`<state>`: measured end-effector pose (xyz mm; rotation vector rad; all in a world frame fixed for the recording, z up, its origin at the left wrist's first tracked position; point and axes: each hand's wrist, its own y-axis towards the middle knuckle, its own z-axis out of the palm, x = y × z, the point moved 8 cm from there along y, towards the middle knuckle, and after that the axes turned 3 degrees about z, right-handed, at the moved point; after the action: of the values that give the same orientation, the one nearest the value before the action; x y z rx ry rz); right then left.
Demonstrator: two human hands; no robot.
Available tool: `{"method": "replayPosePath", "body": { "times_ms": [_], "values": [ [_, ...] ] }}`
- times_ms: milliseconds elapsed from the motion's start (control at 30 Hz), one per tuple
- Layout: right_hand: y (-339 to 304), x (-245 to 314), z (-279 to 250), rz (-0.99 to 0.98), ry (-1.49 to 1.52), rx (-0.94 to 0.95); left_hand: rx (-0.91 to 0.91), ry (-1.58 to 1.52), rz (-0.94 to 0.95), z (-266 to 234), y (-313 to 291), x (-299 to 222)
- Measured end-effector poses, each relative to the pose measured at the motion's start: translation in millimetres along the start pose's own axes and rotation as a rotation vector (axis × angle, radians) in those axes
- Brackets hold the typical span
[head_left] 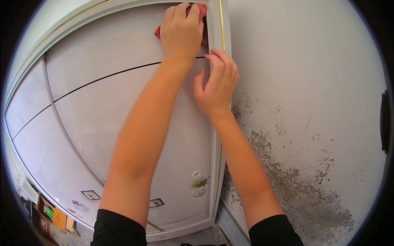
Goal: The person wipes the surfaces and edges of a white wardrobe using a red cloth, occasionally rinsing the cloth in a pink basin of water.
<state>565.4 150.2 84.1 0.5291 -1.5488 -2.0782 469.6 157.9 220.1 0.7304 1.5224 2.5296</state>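
Note:
Up at the top right corner of a pale sliding wardrobe door (123, 110), my left hand (182, 35) presses a red cloth (202, 11) against the panel and inner frame. Parts of the cloth show past the fingers on both sides; the rest lies hidden under the hand. Lower and to the right, my right hand (217, 84) rests against the white upright frame (216, 151) with its gold trim strip. Its thumb stands apart from the fingers, and nothing is in it.
Right of the wardrobe, a white wall (312, 82) has peeling, dark mould-like patches (295, 184). A dark object (385, 123) sits at the far right rim. Several items, including an orange-brown box (59, 218), are at the lower left. Small picture decorations mark the door's lower part.

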Motion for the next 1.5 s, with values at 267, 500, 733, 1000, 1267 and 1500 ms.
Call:
{"method": "replayPosePath", "body": {
  "times_ms": [267,500,733,1000,1267,1500],
  "values": [
    [0.8,-5.8,-1.7,0.000,0.054,-0.026,0.130,-0.058,0.125,-24.2,11.2,-3.5],
    [-1.3,-8.7,-3.1,0.017,0.132,-0.044,0.349,-0.108,0.225,-15.4,-16.3,8.4],
    [-9.3,-36.8,-13.0,0.268,0.314,-0.143,0.466,-0.274,0.232,-52.0,-80.6,-15.2],
    [-8.1,-38.1,-12.0,0.338,0.292,-0.145,0.285,-0.147,0.191,-54.2,-78.4,-14.2],
    [-9.1,-46.8,-9.8,0.330,0.218,-0.154,0.036,0.102,-0.041,-28.0,-26.2,6.7],
    [-7.6,-38.9,-10.2,0.348,0.226,-0.157,-0.069,0.204,-0.487,0.5,-11.0,21.0]
  ]
}}
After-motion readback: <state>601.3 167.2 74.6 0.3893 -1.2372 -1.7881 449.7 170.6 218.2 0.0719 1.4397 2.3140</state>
